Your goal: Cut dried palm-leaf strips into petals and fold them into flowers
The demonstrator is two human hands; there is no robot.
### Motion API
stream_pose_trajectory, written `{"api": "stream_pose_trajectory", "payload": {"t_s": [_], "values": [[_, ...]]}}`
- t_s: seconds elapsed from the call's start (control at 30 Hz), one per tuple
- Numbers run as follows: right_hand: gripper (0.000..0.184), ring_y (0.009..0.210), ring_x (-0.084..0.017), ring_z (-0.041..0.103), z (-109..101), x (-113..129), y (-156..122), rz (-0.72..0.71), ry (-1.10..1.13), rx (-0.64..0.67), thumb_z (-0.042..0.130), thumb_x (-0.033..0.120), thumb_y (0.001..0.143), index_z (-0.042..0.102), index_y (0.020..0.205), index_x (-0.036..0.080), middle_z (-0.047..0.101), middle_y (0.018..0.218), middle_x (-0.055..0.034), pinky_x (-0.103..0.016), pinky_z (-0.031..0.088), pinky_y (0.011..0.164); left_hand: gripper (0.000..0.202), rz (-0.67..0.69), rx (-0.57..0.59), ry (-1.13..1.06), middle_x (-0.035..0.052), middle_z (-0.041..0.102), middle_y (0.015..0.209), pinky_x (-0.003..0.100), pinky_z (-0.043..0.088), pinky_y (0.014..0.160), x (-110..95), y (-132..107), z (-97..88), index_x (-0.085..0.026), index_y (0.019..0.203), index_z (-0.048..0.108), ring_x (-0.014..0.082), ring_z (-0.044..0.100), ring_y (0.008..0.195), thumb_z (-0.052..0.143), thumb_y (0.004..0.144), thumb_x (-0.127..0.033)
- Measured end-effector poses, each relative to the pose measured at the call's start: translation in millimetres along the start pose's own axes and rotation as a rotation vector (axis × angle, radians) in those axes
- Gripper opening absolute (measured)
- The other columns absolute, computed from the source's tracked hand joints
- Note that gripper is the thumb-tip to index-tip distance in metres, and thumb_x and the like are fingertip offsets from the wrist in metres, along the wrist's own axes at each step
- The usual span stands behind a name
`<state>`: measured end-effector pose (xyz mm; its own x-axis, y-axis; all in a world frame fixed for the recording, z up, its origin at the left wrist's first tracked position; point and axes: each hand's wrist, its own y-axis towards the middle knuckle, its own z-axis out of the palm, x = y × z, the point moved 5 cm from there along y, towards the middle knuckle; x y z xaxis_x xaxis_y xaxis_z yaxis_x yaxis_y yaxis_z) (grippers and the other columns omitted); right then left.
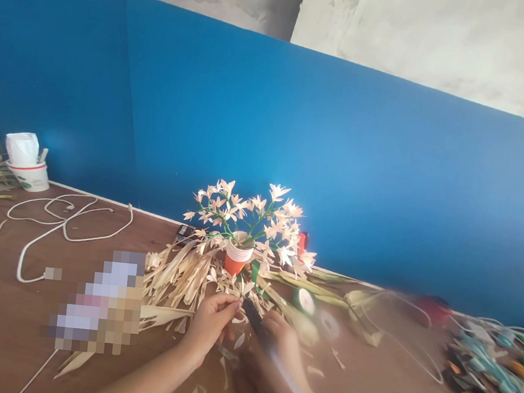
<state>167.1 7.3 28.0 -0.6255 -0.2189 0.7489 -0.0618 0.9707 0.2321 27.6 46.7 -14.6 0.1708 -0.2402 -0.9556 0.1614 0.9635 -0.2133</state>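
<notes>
Grip R (283, 339) closed rnd dk tool (256, 321), grip L (211, 321) pinched beside

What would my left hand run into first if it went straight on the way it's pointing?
Probably the long black tool, material unclear, held in your right hand: its tip appears near the fingertips of your left hand. Blur and this single view leave depth uncertain.

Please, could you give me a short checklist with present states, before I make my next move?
1. Right hand grips the black tool: ok.
2. What the left hand pinches: cannot tell, too small.
3. Tool tip touching the left fingertips: cannot tell.
4. Cup upright, holding flowers: ok.
5. Looped white cable apart from both hands: ok.
6. Table around the hands free of scraps: not ok.
</notes>
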Motion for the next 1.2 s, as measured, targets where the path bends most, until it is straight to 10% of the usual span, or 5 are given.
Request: {"api": "stream_pose_trajectory", "payload": {"t_s": [1.2], "values": [[0.008, 0.059, -0.015, 0.054, 0.9, -7.3, 0.1, -0.021, -0.046, 0.026, 0.056, 0.013, 0.065, 0.063, 0.062, 0.015, 0.056, 0.067, -0.0017, -0.023, 0.040, 0.053, 0.039, -0.001, -0.005, 0.000, 0.0026, 0.067, 0.067, 0.019, 0.030, 0.036, -3.6, -1.5, 0.4, -0.014, 0.083, 0.067, 0.0080, 0.050, 0.037, 0.065, 0.065, -0.048]]}}
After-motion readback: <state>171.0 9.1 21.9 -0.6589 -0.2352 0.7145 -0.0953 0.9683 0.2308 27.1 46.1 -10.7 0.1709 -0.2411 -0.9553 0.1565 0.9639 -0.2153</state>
